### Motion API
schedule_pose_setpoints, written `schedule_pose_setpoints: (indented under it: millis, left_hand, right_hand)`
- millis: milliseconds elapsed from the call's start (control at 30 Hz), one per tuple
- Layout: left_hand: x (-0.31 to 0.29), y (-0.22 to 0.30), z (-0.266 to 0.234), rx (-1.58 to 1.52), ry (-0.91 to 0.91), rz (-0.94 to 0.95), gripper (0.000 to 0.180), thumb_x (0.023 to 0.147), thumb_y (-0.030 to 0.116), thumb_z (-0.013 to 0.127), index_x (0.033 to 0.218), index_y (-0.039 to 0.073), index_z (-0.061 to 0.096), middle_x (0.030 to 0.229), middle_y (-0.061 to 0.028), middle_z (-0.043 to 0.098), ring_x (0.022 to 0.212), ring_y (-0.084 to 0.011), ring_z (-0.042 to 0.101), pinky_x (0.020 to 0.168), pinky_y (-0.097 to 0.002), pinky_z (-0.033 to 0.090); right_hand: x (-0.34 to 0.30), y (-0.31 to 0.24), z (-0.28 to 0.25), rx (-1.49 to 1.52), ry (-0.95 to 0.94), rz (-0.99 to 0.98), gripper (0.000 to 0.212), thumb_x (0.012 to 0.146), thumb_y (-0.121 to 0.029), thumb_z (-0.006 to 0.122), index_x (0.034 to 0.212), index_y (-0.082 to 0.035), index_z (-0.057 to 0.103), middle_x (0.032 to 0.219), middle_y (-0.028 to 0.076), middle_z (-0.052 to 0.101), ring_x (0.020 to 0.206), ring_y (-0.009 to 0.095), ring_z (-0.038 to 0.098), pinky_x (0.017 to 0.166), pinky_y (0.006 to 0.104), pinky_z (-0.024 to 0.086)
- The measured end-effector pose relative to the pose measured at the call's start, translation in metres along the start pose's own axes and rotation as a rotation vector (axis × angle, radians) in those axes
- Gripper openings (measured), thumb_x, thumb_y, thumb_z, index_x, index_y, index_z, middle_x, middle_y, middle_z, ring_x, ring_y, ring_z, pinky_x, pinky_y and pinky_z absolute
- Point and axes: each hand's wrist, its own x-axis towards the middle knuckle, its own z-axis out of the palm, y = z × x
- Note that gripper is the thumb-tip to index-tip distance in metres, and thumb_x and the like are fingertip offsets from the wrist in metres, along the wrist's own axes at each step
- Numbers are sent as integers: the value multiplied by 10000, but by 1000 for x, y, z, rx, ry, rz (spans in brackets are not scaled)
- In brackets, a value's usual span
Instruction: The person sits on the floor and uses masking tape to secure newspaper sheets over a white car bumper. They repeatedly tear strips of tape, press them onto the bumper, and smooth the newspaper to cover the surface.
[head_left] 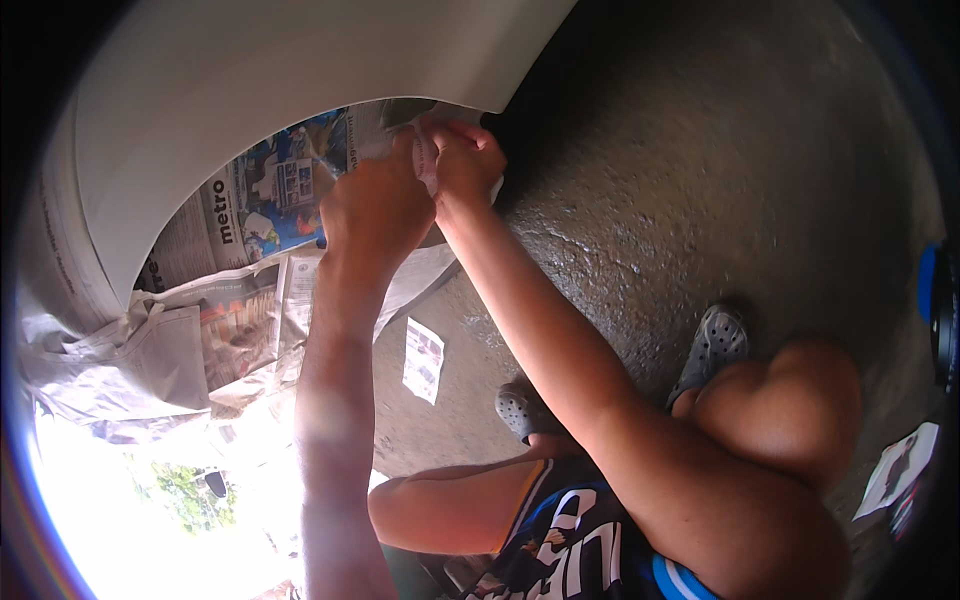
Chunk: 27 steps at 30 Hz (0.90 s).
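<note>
Left hand (375, 195), right hand (468, 160) at newspaper (280, 190) — bold black lettering (222, 212).

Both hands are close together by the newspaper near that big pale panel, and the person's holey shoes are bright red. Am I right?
Not quite: the holey shoes are grey, not red, as the head view shows. The left hand and right hand are indeed close together by the newspaper near the big pale panel.

Printed newspaper (285, 190), partly coloured, spreading beneath curved edge of pale panel (300, 60) before you; pale paper strip (424, 165), faintly printed, showing only partly in your right hand (468, 165).
</note>
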Motion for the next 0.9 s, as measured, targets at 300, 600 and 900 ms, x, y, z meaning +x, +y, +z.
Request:
schedule_pose_setpoints:
  millis: [300,600,900]
  left_hand:
    - [-119,-107,37,-471,-287,164,276,985,299,693,1219,155,714,729,-133,720,628,-282,715,593,-430,552]
    - [-282,-249,357,-1352,-174,-754,205,1010,102,621,1160,122,758,651,13,596,532,-65,526,490,-262,384]
    - [-220,-139,573,-488,-26,-587,533,924,445,706,1359,143,651,1479,-211,479,1322,-373,521,991,-498,461]
  right_hand:
    - [8,23,-8,-99,-92,-203,381,807,-62,872,1083,18,621,998,79,671,874,151,631,789,301,550]
    - [11,8,-22,-433,-228,-374,214,847,-233,867,911,-65,751,800,-36,660,674,37,461,614,214,350]
    - [16,15,-71,-698,-360,-832,274,954,-70,729,1222,-25,692,1099,33,686,953,117,585,867,283,489]
